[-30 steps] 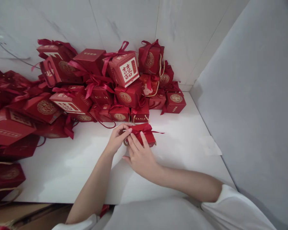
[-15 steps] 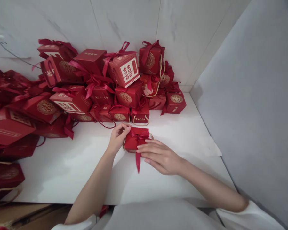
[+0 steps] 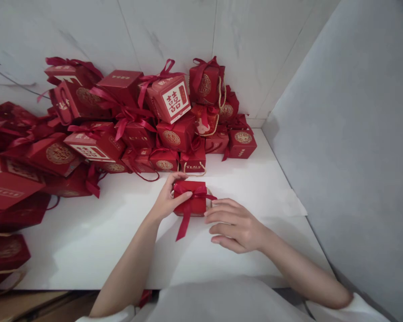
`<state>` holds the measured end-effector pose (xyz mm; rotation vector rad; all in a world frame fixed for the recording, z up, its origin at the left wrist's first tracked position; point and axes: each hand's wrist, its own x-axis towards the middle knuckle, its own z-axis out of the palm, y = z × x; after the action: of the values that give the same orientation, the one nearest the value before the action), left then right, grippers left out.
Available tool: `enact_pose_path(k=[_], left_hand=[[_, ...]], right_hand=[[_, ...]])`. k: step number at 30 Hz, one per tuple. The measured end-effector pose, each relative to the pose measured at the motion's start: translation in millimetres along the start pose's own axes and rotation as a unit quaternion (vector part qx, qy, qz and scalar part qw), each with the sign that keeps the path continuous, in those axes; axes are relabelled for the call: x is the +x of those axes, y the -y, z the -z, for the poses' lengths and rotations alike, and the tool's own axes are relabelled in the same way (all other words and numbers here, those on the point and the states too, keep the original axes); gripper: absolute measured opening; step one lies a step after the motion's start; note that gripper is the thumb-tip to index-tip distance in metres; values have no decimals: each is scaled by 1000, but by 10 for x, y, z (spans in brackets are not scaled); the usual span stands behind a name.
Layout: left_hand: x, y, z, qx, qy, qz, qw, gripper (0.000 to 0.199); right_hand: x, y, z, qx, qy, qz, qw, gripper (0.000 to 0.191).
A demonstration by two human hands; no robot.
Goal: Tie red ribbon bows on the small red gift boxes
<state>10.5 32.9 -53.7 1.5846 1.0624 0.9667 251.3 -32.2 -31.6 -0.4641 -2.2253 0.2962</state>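
Note:
A small red gift box (image 3: pixel 199 206) sits on the white table in front of me, with a dark red ribbon (image 3: pixel 184 221) tied across its top. One ribbon tail hangs over the near side; another points right. My left hand (image 3: pixel 169 194) grips the box at its left side, the thumb lying on top near the knot and the fingers around the far left corner. Just right of the box is my right hand (image 3: pixel 237 226), its fingers apart and nothing visible in them. The fingertips are close to the box's right side and its cord handle.
Many red gift boxes (image 3: pixel 174 138) with ribbons and cord handles are piled against the tiled wall (image 3: pixel 174 31). The pile runs down the left side of the white table (image 3: pixel 104 250). A grey panel (image 3: pixel 349 134) bounds the table on the right.
My left thumb has moved onto the box top by the knot. My right hand has drawn away to the right, off the box. The hanging ribbon tail has swung left.

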Motion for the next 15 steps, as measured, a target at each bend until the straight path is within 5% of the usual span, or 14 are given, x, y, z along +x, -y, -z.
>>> enact_pose_path(k=[4, 9, 15], left_hand=[[2, -18, 15, 3, 29, 56, 998, 48], [33, 50, -43, -24, -50, 72, 996, 50], [-16, -186, -52, 152, -222, -122, 956, 44]], right_hand=[[-6, -6, -23, -4, -13, -33, 999, 11], [5, -19, -95, -38, 26, -39, 998, 19], [456, 25, 1, -142, 254, -47, 956, 27]])
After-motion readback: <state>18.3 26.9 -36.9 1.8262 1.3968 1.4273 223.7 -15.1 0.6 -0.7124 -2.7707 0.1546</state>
